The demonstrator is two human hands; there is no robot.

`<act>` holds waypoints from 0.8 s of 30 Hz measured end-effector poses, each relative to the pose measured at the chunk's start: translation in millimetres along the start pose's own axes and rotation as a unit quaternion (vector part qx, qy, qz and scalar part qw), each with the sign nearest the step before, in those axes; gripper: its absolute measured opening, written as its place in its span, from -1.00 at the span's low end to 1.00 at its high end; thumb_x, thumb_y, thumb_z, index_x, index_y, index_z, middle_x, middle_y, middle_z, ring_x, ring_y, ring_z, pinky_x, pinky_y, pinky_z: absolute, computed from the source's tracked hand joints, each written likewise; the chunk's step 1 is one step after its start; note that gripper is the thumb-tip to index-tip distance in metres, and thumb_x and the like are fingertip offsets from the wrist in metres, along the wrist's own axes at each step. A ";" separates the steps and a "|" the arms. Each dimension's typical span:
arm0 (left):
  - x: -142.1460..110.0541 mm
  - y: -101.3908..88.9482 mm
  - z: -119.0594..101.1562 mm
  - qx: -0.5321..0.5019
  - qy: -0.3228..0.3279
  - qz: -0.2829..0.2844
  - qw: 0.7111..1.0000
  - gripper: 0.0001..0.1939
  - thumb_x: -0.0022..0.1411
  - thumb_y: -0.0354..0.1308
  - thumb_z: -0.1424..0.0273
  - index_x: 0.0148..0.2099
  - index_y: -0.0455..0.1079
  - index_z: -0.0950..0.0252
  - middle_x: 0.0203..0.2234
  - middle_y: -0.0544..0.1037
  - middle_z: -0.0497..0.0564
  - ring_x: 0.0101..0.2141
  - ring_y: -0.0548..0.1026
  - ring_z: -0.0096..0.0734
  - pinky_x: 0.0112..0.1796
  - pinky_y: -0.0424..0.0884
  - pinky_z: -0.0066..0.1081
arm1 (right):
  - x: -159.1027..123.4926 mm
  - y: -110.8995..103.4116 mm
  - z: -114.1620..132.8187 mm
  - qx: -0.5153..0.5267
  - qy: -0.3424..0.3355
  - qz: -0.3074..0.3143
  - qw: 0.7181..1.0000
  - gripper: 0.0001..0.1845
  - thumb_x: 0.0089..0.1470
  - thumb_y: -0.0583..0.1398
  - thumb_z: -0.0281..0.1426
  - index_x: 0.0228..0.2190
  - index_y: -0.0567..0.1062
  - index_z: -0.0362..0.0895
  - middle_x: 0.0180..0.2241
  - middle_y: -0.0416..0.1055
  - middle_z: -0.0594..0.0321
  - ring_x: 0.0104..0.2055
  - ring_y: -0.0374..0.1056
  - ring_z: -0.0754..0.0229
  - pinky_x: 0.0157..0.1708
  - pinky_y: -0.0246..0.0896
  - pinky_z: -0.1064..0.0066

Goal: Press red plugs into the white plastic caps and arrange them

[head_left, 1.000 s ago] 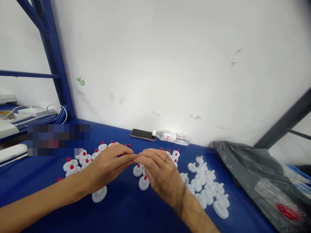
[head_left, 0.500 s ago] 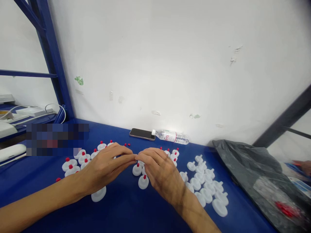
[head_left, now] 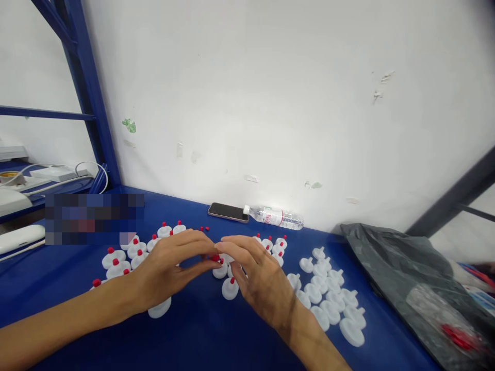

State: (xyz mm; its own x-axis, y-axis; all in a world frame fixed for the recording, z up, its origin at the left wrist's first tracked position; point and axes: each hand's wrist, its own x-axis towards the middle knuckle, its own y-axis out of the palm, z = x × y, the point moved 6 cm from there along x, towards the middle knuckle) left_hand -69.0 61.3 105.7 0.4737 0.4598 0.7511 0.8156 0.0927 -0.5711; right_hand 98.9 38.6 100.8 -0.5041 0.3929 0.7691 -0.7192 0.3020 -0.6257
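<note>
Blue tabletop before a scuffed white wall; clock centred on one red cap.
Nine o'clock: red-tipped white discs, standing tip-up near the left forearm; a low sweep could scatter them. Centre: left hand, thumb and fingers apparently pinching the red cap; off-centre pressure might shoot it loose. Just beside: right hand, fingers curled; whether they grip anything cannot be told. Four o'clock: untipped white discs, crowded near the right wrist, liable to be knocked by an outward swing.
</note>
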 end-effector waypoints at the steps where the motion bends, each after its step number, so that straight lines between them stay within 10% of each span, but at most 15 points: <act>1: 2.8 -1.4 0.2 -0.021 -0.032 -0.004 0.999 -0.88 0.36 0.31 0.26 -0.12 0.51 0.16 -0.40 0.60 -0.14 -0.41 0.52 -0.49 -0.32 0.47 -0.51 | 1.6 -1.9 2.4 0.004 -0.012 -0.009 1.000 -0.40 0.22 0.09 -0.74 0.21 0.31 -0.08 0.09 0.47 0.15 0.16 0.37 0.18 0.18 0.35 0.29; 8: 10.4 -6.5 9.7 -0.138 -0.178 0.005 0.974 -0.77 0.17 0.43 0.08 -0.35 0.61 0.11 -0.48 0.68 -0.14 -0.46 0.57 -0.42 -0.42 0.48 -0.50 | 6.3 -11.9 6.4 -0.051 -0.015 -0.051 0.997 -0.46 0.24 0.18 -0.69 0.15 0.37 -0.02 0.06 0.56 0.33 0.06 0.40 0.12 0.06 0.31 0.19; 16: 9.6 -4.1 10.1 -0.181 -0.251 0.036 0.950 -0.80 0.26 0.37 0.19 -0.07 0.57 0.02 -0.23 0.63 -0.14 -0.50 0.44 -0.55 -0.40 0.46 -0.52 | 7.4 -20.7 7.0 -0.082 -0.017 -0.092 0.992 -0.51 0.23 0.22 -0.68 0.11 0.43 -0.04 -0.02 0.61 0.31 -0.05 0.46 0.14 -0.05 0.29 0.21; 21: -1.8 0.9 7.9 -0.263 -0.249 0.113 0.925 -0.38 0.26 0.37 0.25 0.30 0.27 -0.13 0.19 0.48 -0.08 0.07 0.51 -0.28 0.15 0.44 -0.29 | 8.4 -22.2 19.7 -0.111 -0.038 -0.118 0.986 -0.63 0.27 0.22 -0.57 0.07 0.49 -0.05 -0.16 0.65 0.27 -0.05 0.51 0.17 0.02 0.29 0.23; 24: -9.2 3.5 5.4 -0.294 -0.222 0.141 0.919 -0.45 0.20 0.38 0.33 0.21 0.39 -0.12 0.09 0.58 -0.12 0.13 0.51 -0.26 0.17 0.44 -0.31 | 6.3 -13.6 28.6 -0.117 -0.075 -0.096 0.986 -0.62 0.27 0.26 -0.53 0.08 0.47 -0.01 -0.10 0.65 0.39 0.07 0.48 0.21 0.19 0.20 0.25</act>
State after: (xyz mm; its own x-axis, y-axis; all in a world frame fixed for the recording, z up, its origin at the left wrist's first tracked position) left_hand -72.3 62.1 95.0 0.6171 0.7200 0.3175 0.7822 -0.5176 -0.3467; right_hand 91.9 12.1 117.9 -0.4463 0.1821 0.8761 -0.6877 0.5566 -0.4660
